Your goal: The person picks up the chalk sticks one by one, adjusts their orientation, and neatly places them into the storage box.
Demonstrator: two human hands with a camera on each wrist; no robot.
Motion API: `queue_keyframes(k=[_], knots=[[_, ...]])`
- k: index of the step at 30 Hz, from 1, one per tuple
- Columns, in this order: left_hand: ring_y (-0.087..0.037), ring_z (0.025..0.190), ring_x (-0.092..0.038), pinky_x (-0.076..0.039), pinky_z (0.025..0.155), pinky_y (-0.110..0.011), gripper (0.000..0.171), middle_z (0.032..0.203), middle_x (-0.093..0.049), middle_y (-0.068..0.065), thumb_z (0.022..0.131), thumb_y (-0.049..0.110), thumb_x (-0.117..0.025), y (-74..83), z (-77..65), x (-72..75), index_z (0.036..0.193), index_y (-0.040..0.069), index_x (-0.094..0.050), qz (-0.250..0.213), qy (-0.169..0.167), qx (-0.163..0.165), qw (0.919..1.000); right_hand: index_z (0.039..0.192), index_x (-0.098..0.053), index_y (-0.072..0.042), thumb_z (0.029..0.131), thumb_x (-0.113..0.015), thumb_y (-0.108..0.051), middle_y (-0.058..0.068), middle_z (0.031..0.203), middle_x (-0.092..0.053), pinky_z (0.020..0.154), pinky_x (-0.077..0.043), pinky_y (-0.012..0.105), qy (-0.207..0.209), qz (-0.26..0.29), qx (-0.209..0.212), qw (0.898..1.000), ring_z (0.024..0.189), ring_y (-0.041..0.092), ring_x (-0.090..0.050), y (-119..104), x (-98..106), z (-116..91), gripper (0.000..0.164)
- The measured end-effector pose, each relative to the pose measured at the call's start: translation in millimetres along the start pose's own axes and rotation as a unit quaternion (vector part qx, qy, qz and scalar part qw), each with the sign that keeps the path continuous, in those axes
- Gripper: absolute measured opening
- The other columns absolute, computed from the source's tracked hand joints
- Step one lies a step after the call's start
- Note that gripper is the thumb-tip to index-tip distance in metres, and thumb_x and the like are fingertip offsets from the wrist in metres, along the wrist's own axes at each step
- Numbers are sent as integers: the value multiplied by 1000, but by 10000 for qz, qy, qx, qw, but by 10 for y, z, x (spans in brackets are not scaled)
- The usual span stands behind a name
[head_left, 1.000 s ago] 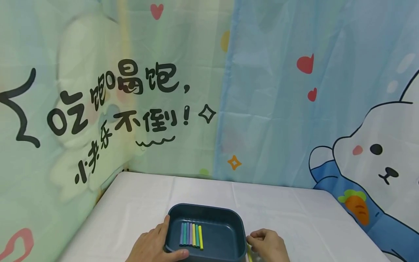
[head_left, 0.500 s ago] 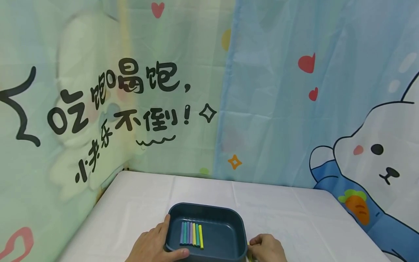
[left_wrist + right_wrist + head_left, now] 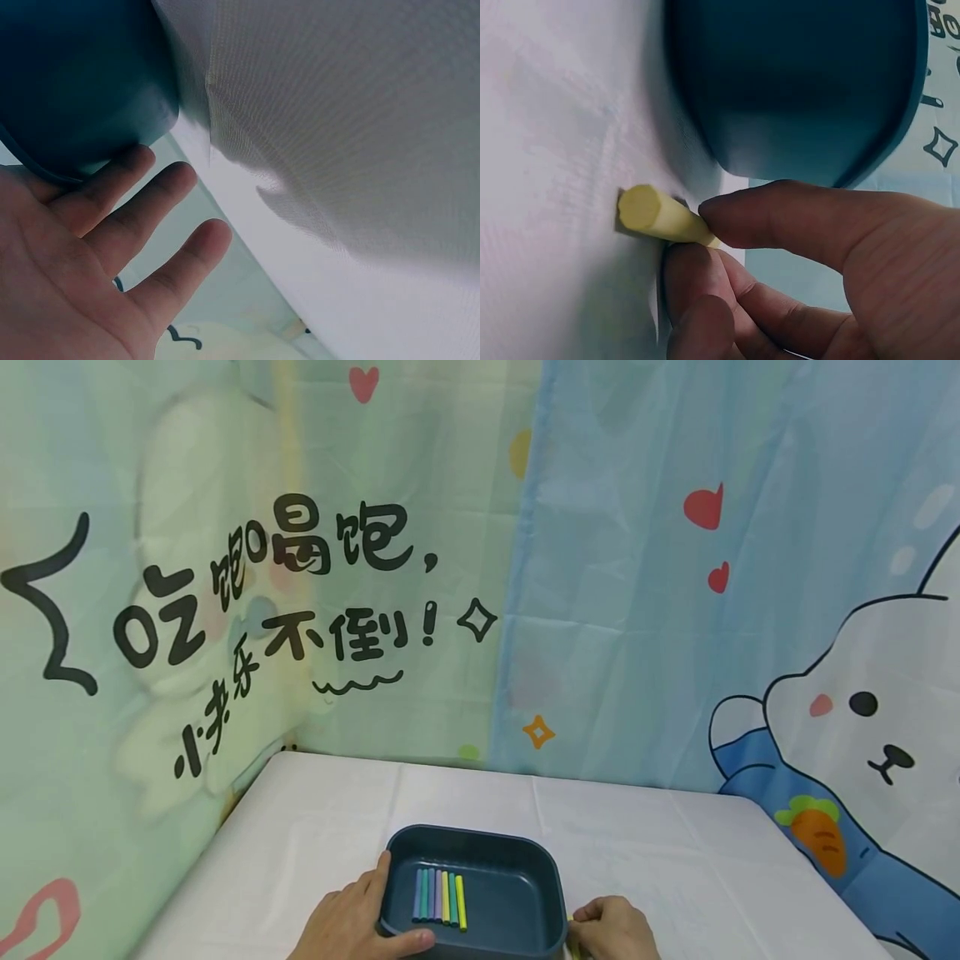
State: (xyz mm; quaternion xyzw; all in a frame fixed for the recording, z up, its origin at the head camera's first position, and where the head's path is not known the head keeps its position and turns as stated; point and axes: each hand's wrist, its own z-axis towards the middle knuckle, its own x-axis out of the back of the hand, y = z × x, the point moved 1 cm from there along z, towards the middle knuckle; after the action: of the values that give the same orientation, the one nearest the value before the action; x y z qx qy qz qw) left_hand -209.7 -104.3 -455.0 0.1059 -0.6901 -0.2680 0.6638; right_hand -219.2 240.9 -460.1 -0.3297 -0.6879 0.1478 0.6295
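Note:
A dark blue rectangular tray [image 3: 510, 897] stands on the white cloth. Inside, towards its left side, lies a row of several chalk sticks [image 3: 438, 897] in blue, green, purple and yellow. My left hand [image 3: 348, 917] holds the near-left corner, thumb over the rim and fingers along the outer wall; three fingers look straight in the left wrist view. Just right of the tray, my right hand [image 3: 615, 928] pinches a yellow chalk stick [image 3: 649, 210] between thumb and fingers, low at the cloth. In the head view that hand mostly hides the stick.
White cloth [image 3: 660, 860] covers the table around the tray. Printed curtains [image 3: 420, 710] hang behind the table and along its left side. The tray's wall [image 3: 795, 90] rises close beside the right hand.
Over the last second my right hand has dipped slightly towards the cloth beside the tray, its fingers now lower on the yellow chalk. The left hand, tray and row stay put.

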Motion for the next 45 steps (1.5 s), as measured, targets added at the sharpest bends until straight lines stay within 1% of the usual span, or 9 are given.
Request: queue_keyframes(k=[7,11,12,19,22,30,36,40,45], knots=[[-28,99,-64,-53,87,-54,124,129,-61,-18,74,86,-59,-5,-4,1,154,-5,-34,-5,-4,-34,10000,85,-74,0,84,-77,-19,5,78,-67,73,-54,45,15,54,-223,9997,76,23,-61,5,64,14,19],[-28,99,-64,-53,87,-54,124,129,-62,-18,74,86,-59,-7,1,3,154,-5,-33,-7,-7,-56,10000,87,-74,-1,86,-76,-21,6,80,-67,76,-54,45,-51,57,-445,9990,78,23,-61,-32,136,33,20],[-28,99,-64,-53,87,-54,124,129,-62,-18,74,86,-59,-8,3,4,154,-5,-33,-5,-6,-52,10000,87,-74,-1,86,-76,-21,6,80,-67,76,-54,45,-61,46,-445,9990,78,23,-61,-37,159,42,21],[-27,98,-64,-53,86,-53,123,129,-62,-18,74,85,-60,-11,0,-3,154,-5,-33,-38,15,8,10000,93,-74,1,86,-75,-23,4,78,-69,67,-55,38,-56,372,-326,9988,71,18,-65,-66,292,105,25],[-26,97,-64,-53,85,-53,122,128,-62,-17,75,84,-60,-11,-2,0,154,-5,-33,-56,13,15,10000,95,-74,0,86,-75,-24,4,79,-70,67,-55,38,-49,478,-318,9983,72,18,-66,-132,338,101,26],[-25,94,-63,-54,84,-52,123,126,-63,-17,74,84,-61,-3,-5,3,154,-5,-33,-72,-2,33,10000,98,-75,-1,84,-74,-22,3,80,-70,68,-57,39,39,726,-80,9973,73,18,-66,-320,398,37,25],[-27,95,-64,-54,84,-53,122,126,-63,-18,75,83,-61,-12,-11,-6,153,-6,-34,-47,52,-28,10000,100,-74,0,83,-76,-22,5,84,-71,69,-58,40,70,1025,-73,9947,76,21,-69,-490,397,-15,27],[-27,95,-64,-53,84,-53,122,125,-63,-18,75,84,-61,-13,-11,-7,153,-6,-35,-56,47,-11,10000,100,-74,0,82,-76,-21,5,85,-71,69,-58,40,102,1088,92,9940,76,21,-70,-613,369,-50,28],[-27,95,-65,-53,84,-53,123,125,-63,-18,74,85,-60,-15,-12,-8,154,-5,-34,-59,44,-14,10000,97,-74,0,81,-76,-19,5,82,-71,68,-58,40,126,1207,296,9922,71,18,-67,-738,285,-71,25]])
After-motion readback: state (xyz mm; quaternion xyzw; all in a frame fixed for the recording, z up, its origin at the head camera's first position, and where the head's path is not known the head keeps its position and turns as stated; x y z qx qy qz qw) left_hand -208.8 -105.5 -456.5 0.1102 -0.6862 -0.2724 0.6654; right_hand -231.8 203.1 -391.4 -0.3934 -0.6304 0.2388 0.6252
